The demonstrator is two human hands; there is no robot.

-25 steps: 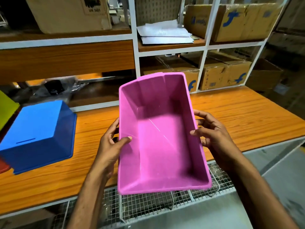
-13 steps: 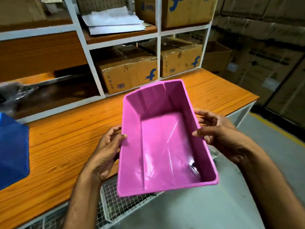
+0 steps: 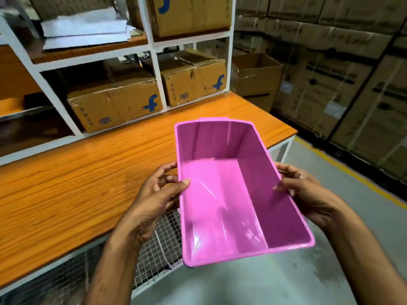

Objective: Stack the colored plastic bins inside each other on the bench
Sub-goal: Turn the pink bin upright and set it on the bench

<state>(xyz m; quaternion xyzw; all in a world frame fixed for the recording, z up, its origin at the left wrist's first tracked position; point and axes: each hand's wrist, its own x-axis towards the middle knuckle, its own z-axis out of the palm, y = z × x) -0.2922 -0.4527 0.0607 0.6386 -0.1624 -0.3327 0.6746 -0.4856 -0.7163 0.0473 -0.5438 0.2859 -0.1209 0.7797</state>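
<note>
While we have turned to the right over the last second, the bench now shows us its right end and corner, with the white shelving and its cardboard boxes behind it. The blue bin that lay upside down on the left has passed out of view. We judge that no nesting has begun: the partner bins are behind our left shoulder, so we will likely have to swing back before this one can be set into or under another. The pink bin has stayed between our hands, open side up and empty. Its far end hangs over the wood near the bench's right end, and its near end hangs over the wire mesh and the floor. Our left hand grips the left wall, thumb hooked over the rim and fingers curled on the outside. Our right hand holds the right wall the same way, thumb tip pressed inside and fingers wrapped behind.
</note>
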